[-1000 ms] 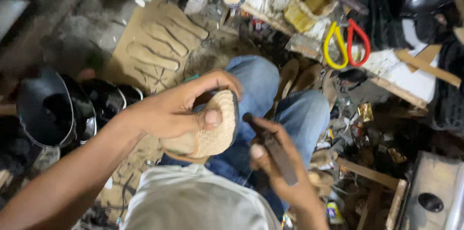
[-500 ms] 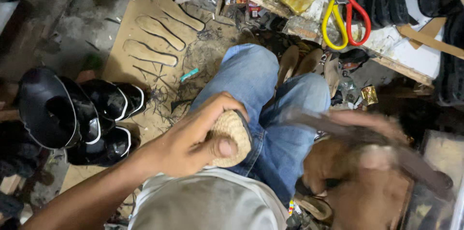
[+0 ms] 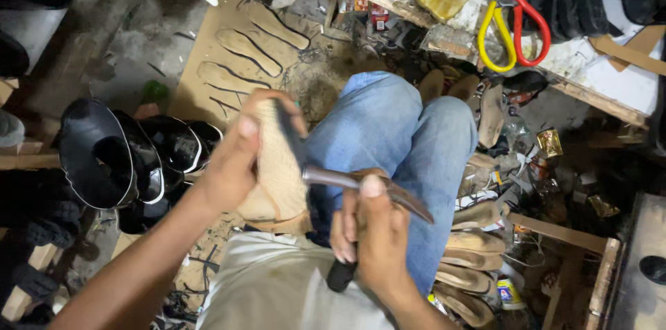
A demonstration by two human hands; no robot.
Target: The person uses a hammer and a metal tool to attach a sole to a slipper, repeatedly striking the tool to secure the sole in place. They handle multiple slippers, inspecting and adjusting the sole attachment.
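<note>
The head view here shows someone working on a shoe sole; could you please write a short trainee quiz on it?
1. True or false: the left hand holds the tan sole.
2. What does the right hand grip? A) scissors B) a knife C) a brush
3. Fill in: the scissors on the workbench have one red handle and one ____ handle.

Key: 1 true; 2 B; 3 yellow.

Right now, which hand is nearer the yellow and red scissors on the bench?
Right. The right hand, gripping the knife, sits below the scissors; the left hand holds the sole farther left.
</note>
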